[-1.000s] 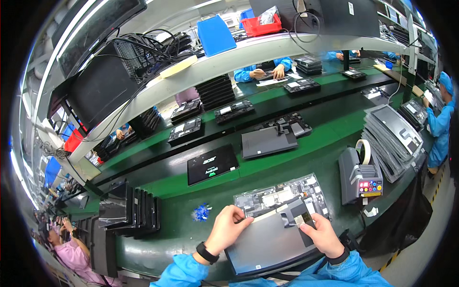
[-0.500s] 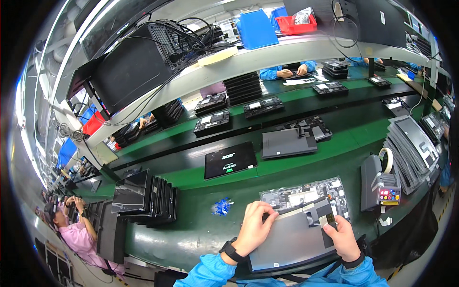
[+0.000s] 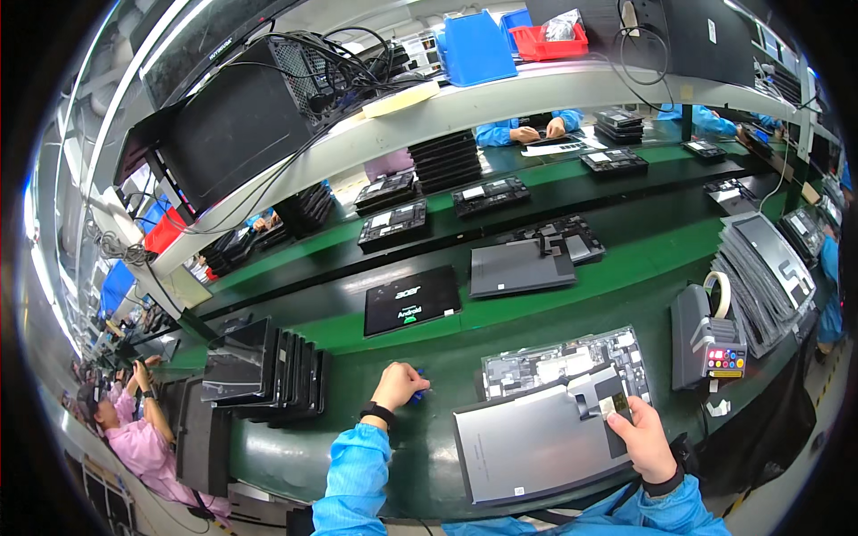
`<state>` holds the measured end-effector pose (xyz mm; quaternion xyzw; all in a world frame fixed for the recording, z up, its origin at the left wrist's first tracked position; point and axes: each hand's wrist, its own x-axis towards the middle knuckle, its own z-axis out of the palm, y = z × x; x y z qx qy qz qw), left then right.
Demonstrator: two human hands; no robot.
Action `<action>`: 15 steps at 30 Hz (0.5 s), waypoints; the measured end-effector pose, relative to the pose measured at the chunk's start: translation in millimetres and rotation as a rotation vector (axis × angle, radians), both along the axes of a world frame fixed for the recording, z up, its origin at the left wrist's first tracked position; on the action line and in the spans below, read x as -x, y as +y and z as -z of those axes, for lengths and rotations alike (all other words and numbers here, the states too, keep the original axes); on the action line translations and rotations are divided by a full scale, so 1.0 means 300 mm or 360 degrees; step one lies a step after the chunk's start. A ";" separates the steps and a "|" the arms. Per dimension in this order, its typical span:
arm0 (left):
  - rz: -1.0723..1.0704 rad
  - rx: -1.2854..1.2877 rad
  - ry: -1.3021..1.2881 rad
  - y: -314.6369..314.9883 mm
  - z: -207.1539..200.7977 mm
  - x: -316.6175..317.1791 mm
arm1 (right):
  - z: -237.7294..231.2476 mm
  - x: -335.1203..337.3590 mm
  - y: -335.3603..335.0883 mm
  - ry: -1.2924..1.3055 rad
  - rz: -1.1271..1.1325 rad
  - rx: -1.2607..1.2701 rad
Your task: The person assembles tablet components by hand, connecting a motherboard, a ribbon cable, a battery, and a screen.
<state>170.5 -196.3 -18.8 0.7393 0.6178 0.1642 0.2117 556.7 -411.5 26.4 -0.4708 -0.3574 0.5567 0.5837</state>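
Left hand: and away it goes! The left hand (image 3: 399, 386) is off the panel's upper edge, where it was half a second ago, and is now down at lower centre of the frame.
Blue pieces: that's where it lands, right over the small blue pieces (image 3: 417, 397), its fingertips covering part of the little heap.
Left grip: fingers curled, narrow looking, but whether a piece sits between the tips I cannot tell.
Right hand: no such travel here; the right hand (image 3: 645, 438) stays at the panel's upper right corner, lower right of the frame.
Right grip: narrow, holding the panel by that corner, thumb on top over a pale patch, the fingers underneath mostly hidden.
Grey panel: the grey panel (image 3: 536, 447) lies right of lower centre, its upper edge overlapping the board assembly (image 3: 554, 366) just above it.
What it means: by my reading, two-handed work becomes split work, the right steadying the panel alone while the left attends to the heap.
Panel face: with the left hand gone, its upper left corner is in plain view.
Tape dispenser: right of frame, the tape dispenser (image 3: 702, 339) stands untouched, its display lit.
Dark screens: left of centre, the dark screens (image 3: 268, 375) stand in a leaning row, well apart from both hands.
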 end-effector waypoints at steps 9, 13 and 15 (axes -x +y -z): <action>-0.0293 -0.0107 -0.0659 -0.001 0.086 0.107 | -0.031 -0.008 -0.009 0.0005 -0.0012 0.0046; 0.0204 0.0254 -0.1006 -0.214 -0.175 0.007 | -0.068 -0.029 -0.039 0.0191 -0.0202 0.0352; 0.0341 0.0570 -0.1328 -0.312 -0.270 -0.051 | -0.232 0.074 -0.026 0.0250 -0.0303 0.0598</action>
